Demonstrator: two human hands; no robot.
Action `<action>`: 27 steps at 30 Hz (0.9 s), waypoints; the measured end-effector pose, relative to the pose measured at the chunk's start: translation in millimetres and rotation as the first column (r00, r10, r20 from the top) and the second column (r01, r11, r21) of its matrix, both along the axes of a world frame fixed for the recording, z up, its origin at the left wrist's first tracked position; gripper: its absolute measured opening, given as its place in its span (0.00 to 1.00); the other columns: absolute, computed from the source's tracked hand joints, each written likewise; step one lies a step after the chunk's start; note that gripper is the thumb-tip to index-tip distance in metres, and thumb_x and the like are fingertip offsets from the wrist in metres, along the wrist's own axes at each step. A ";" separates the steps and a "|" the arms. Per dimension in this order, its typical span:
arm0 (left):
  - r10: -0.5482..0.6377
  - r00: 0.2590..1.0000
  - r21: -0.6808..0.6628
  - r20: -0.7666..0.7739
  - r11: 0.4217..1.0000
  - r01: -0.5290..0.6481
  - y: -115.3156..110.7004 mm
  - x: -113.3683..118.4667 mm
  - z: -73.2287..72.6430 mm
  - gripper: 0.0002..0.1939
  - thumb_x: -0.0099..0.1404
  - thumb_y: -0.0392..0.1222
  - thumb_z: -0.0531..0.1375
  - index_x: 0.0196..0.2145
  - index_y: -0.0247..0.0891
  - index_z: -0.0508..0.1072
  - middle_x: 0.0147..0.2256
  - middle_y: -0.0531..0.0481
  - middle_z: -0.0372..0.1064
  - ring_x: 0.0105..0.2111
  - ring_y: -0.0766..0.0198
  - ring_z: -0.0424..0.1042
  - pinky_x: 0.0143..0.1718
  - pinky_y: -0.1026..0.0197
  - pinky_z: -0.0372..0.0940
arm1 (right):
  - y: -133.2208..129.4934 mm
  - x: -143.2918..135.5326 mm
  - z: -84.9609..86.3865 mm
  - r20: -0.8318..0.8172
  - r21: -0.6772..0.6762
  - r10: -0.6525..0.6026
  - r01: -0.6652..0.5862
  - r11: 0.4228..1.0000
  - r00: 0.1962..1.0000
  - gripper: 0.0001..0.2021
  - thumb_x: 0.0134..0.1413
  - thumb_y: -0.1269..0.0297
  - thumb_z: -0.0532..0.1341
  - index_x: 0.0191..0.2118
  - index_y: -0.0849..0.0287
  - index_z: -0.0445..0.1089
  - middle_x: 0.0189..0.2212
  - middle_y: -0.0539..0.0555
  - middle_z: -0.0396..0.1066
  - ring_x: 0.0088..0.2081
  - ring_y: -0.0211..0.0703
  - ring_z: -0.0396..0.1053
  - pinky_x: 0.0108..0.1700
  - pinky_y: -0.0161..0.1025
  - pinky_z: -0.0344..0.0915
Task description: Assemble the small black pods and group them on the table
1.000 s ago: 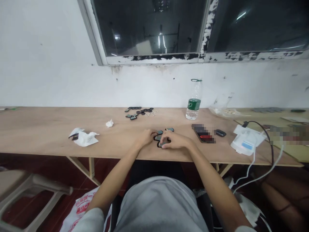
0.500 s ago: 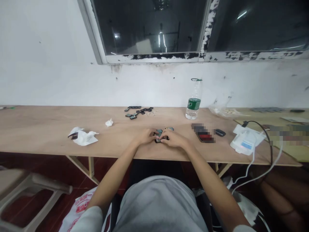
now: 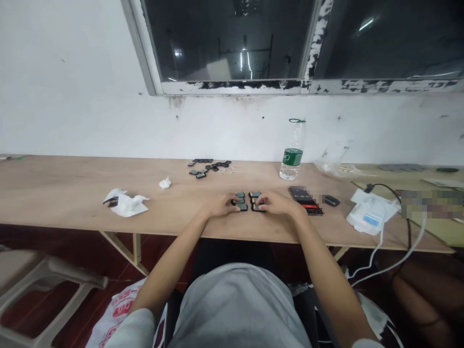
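Note:
Small flat black rectangular pieces with grey-green faces lie in two short columns on the wooden table in front of me. My left hand (image 3: 222,204) curls its fingers against the outer edge of the left column, with thumb and fingertips at its nearest piece (image 3: 242,207). On the other side, my right hand (image 3: 274,202) has thumb and fingertips closed at the nearest piece (image 3: 256,208) of the right column. A narrow gap separates the columns. The far right piece (image 3: 254,194) shows plainly, while my fingers partly cover the middle ones.
More black pieces (image 3: 200,175) and small white bits (image 3: 226,169) lie near the wall. A water bottle (image 3: 291,157), phone (image 3: 305,199), small black oval object (image 3: 331,200) and white device with cables (image 3: 369,217) are to the right. Crumpled tissues (image 3: 129,205) lie left. Another person's legs show lower right.
My right hand has moved to the right, away from my left hand. The pieces that were bunched between and under my fingers now show as two separated columns.

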State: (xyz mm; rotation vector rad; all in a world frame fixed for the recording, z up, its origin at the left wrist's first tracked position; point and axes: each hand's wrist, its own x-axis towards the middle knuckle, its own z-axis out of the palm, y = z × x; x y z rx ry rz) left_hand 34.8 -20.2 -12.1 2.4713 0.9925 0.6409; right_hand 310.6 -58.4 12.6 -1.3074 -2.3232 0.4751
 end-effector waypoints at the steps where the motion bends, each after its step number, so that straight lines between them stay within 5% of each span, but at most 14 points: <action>1: -0.002 1.000 -0.005 -0.005 1.000 0.002 -0.3 -0.2 0.2 0.21 0.63 0.51 0.66 0.52 0.45 0.78 0.58 0.44 0.71 0.57 0.48 0.71 0.58 0.49 0.65 | 1.8 4.3 -1.4 0.013 -0.024 -0.010 0.011 1.000 1.000 0.09 0.51 0.67 0.67 0.39 0.55 0.81 0.36 0.54 0.80 0.36 0.50 0.75 0.39 0.41 0.69; 12: -0.039 0.997 -0.032 -0.064 0.999 0.037 1.9 -0.7 -3.1 0.25 0.66 0.54 0.63 0.59 0.44 0.73 0.65 0.44 0.63 0.64 0.47 0.63 0.65 0.47 0.59 | 5.6 4.3 -6.6 -0.033 -0.011 0.053 -0.053 0.999 0.998 0.10 0.53 0.65 0.67 0.43 0.56 0.78 0.52 0.57 0.76 0.52 0.55 0.73 0.57 0.46 0.67; 27: -0.092 0.994 0.008 -0.052 0.996 0.093 2.0 0.5 -7.4 0.23 0.70 0.50 0.59 0.60 0.43 0.71 0.64 0.44 0.65 0.62 0.49 0.66 0.62 0.49 0.62 | 8.7 -1.2 -11.6 -0.148 -0.012 0.087 -0.090 0.996 0.985 0.10 0.54 0.66 0.66 0.43 0.56 0.78 0.47 0.55 0.79 0.47 0.50 0.74 0.53 0.45 0.69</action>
